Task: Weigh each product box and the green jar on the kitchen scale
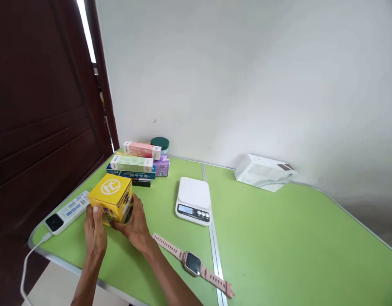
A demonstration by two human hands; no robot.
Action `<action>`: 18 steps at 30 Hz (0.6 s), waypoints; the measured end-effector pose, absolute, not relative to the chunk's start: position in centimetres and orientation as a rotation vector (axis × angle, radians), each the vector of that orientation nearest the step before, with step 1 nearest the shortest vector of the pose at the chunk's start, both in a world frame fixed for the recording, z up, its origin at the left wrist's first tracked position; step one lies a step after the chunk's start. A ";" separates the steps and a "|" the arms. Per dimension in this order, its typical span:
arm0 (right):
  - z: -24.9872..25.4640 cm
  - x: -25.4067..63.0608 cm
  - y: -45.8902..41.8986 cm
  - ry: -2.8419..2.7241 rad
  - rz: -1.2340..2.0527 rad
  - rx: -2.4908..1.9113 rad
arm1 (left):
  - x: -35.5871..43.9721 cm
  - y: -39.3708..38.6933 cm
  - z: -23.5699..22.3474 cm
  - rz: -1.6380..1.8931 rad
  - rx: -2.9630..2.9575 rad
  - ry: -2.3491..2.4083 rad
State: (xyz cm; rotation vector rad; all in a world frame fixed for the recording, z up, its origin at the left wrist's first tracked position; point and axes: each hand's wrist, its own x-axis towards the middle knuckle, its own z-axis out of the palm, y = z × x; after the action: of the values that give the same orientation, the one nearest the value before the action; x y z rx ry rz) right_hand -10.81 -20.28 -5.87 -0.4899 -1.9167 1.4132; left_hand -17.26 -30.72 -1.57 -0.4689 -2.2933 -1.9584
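Between my two hands is a yellow cardboard box (110, 196) with a white round logo on its top. My left hand (95, 229) presses on its near left side, thumb upright against the front face. Around the right side and lower front corner my right hand (134, 223) is closed. Whether the box's underside touches the table cannot be made out. Right behind it lies a stack of small boxes, with a green-and-white box (132, 163) and a pink-and-white box (142, 150) on top. A white device (68, 212) with a dark screen lies left of the box.
A white digital scale (193, 199) with a lit display stands mid-table. In front of it lies a smartwatch with a pink strap (193, 263). A white box (265, 173) leans near the wall. A dark-green-lidded jar (159, 143) stands behind the stack. A white cable (26, 267) hangs over the table edge.
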 end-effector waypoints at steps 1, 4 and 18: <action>-5.2 -10.0 -20.0 -1.921 1.417 -0.518 | -16.7 -30.5 -1.2 -1.932 -0.513 -2.289; -2.6 -6.7 -18.3 -1.889 1.405 -0.562 | -14.5 -29.0 0.2 -1.922 -0.667 -2.250; 0.6 6.8 0.6 -1.801 1.317 -0.714 | -8.5 -9.1 0.4 -2.155 -1.661 -2.116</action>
State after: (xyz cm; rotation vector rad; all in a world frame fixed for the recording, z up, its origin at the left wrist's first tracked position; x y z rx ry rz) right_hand 6.81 0.56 0.57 -0.7136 -1.8010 1.3169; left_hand -8.46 -9.10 0.38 -1.6610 -2.1160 -2.1549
